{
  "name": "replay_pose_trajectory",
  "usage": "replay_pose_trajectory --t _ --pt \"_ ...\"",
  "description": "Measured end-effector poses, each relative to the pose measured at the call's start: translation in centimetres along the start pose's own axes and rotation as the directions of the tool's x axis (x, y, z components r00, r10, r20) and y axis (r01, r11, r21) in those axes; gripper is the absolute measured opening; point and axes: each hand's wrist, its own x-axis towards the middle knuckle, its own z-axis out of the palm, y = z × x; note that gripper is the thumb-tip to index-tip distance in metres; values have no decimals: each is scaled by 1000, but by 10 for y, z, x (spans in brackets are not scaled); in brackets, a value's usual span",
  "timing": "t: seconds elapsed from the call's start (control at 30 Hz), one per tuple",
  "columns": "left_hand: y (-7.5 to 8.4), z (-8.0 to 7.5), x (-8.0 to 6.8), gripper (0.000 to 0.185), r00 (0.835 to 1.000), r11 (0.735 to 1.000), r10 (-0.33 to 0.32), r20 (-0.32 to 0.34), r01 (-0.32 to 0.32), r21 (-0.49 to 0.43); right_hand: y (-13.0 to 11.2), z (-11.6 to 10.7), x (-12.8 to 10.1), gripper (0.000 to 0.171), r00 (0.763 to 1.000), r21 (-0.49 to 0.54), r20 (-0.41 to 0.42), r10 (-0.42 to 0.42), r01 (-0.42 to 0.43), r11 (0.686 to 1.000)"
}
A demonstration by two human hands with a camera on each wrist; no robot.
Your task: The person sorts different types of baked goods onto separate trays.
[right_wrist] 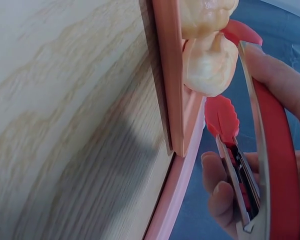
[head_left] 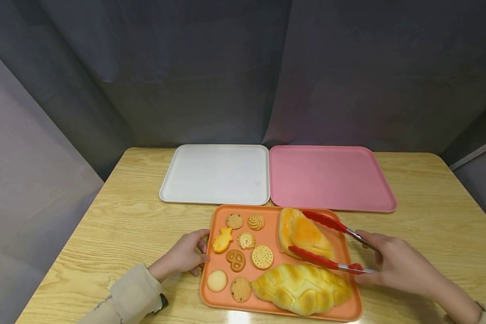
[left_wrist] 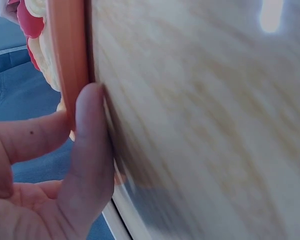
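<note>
Tongs, red-tipped with metal arms, held in the right hand, fingers curled round the handle end just off the right edge of the orange tray. Tips spread apart on either side of the wedge-shaped pastry, one along its far side, the other along its near side, whether pressing or merely beside it not clear; pastry lying in the far right part of the orange tray. Left hand against the left rim of the same tray, thumb and fingertips pinching its edge, confirmed in the left wrist view where a finger presses the orange rim. Braided loaf across the near right of the orange tray, just nearer than the pastry. Small biscuits over the left half: fish-shaped biscuit, swirl biscuit, pretzel biscuit, round dotted cracker, plain round biscuit, chocolate-chip biscuit. White tray beyond the orange tray to its far left, pink tray beyond it to the far right, the two touching side by side. All resting on a light wooden table.
</note>
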Motion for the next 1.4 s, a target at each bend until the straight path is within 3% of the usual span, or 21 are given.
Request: replay_pose_trajectory --t 0.13,0.47,0.67,1.1,1.4 --pt "0 0 0 59 1000 1000 -2 0 2 1 -2 1 2 84 1000 -5 -10 -14 14 1000" --pt "3 0 -2 59 1000 1000 -3 3 3 -9 -6 3 8 99 993 -8 95 77 -76 997" --pt "5 1 -2 58 1000 1000 -14 -4 14 -9 -3 5 9 98 997 12 78 23 -24 1000" --pt "9 1 -3 57 1000 1000 -11 -16 11 -16 -2 3 3 78 998 65 40 -40 38 997" --pt "2 -1 -5 64 1000 996 -18 -11 17 -89 2 3 7 69 985 70 -78 -153 158 985"
